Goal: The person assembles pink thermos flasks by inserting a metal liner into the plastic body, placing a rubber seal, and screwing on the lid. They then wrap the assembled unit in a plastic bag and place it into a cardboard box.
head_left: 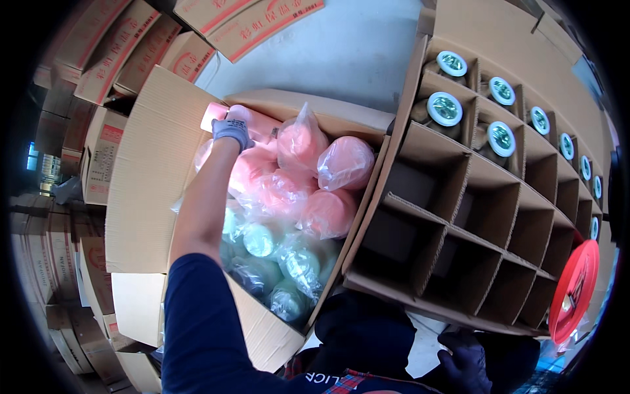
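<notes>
My left hand (231,131), in a grey glove, reaches deep into an open cardboard box (154,171) and closes around a pink item wrapped in clear plastic (252,123) at the box's far side. The box holds several bagged pink items (328,210) and, nearer me, several bagged pale green ones (289,262). My right hand (467,362), in a dark glove, rests low by my lap under a divided cardboard carton (459,217); I cannot tell whether it holds anything.
The divided carton's near cells are bare; its far cells hold jars with white-rimmed green lids (445,108). A red round lid-like disc (576,289) stands at the right. Printed cardboard boxes (118,52) are stacked at left and top, with grey floor (341,52) beyond.
</notes>
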Action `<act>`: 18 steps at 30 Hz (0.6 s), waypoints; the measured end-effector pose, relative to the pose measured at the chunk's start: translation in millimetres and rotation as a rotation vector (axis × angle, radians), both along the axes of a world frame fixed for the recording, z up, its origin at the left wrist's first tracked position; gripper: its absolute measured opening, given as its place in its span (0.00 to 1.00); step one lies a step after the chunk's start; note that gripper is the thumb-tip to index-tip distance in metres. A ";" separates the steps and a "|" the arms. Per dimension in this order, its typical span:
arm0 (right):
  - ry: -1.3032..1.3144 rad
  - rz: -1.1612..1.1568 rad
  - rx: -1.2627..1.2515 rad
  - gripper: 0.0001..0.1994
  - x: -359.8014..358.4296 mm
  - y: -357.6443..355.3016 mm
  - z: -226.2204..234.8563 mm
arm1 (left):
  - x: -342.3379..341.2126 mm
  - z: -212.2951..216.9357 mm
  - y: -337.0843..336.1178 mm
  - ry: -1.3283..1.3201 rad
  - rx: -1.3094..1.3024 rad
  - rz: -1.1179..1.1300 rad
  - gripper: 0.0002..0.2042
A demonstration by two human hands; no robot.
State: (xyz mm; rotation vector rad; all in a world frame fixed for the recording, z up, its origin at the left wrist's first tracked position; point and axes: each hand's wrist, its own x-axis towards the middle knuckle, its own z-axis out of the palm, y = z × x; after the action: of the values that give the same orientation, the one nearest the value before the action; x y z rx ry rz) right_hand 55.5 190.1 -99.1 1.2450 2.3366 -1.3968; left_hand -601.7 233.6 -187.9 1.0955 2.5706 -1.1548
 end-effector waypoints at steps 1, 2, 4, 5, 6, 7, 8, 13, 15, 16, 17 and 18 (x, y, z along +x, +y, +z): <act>0.000 -0.010 -0.039 0.14 -3.0 -1.5 9.1 | 3.2 26.2 -9.7 0.015 0.038 -0.131 0.22; -0.003 -0.023 -0.072 0.13 -1.4 -6.0 17.1 | 11.2 51.0 -19.1 0.041 0.105 -0.165 0.21; 0.100 0.073 0.028 0.21 12.1 -21.8 24.6 | 40.4 105.1 -44.8 0.103 0.239 -0.242 0.20; 0.171 0.079 0.100 0.19 9.1 -29.4 32.9 | 63.8 136.0 -57.3 0.160 0.273 -0.252 0.19; 0.241 0.092 0.170 0.16 9.0 -35.3 40.9 | 88.3 167.6 -75.3 0.218 0.306 -0.255 0.18; 0.347 0.121 0.238 0.16 12.7 -42.0 43.2 | 109.6 196.7 -94.4 0.251 0.353 -0.276 0.17; 0.401 0.148 0.212 0.17 17.0 -48.5 48.9 | 135.7 225.5 -111.4 0.298 0.371 -0.343 0.17; 0.718 0.242 0.477 0.26 30.8 -80.0 76.0 | 290.3 335.1 -185.4 0.368 0.527 -0.688 0.16; 0.773 0.180 0.629 0.34 38.0 -87.8 96.0 | 357.3 361.6 -211.3 0.324 0.658 -0.821 0.18; 0.790 0.137 0.658 0.39 45.7 -92.9 104.4 | 390.3 374.9 -220.9 0.188 0.695 -0.868 0.19; 0.797 0.091 0.729 0.41 52.3 -96.9 102.1 | 418.6 378.5 -229.6 0.045 0.784 -0.906 0.19; 0.821 0.029 0.788 0.41 70.1 -102.5 109.7 | 444.9 383.5 -232.6 -0.146 0.847 -0.989 0.18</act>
State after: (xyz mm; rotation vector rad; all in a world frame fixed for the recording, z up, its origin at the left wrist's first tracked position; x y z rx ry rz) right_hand 125.5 87.6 10.6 0.7935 3.6934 -1.1183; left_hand -156.7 1.1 195.6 2.6547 2.3867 0.1071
